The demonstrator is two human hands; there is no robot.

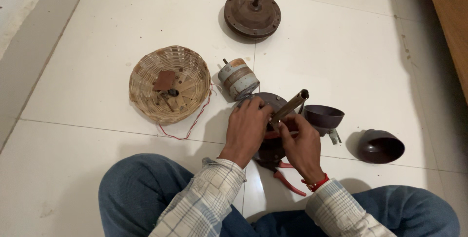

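The round dark fan motor (265, 120) sits on the white tiled floor (97, 159) just in front of the person's crossed legs, with a brass-coloured rod (291, 105) sticking up from it at a slant. The left hand (247, 128) presses on the motor's top, fingers curled against it; the right hand (301, 144) wraps the rod's base. Red-handled pliers (287, 178) lie under the wrists. Two dark cups (323, 118) (380, 146) sit to the right, a capacitor (238, 78) and basket (169, 83) to the left, another motor (252, 13) farther off. A slipping grip could tip the motor onto the nearest cup.
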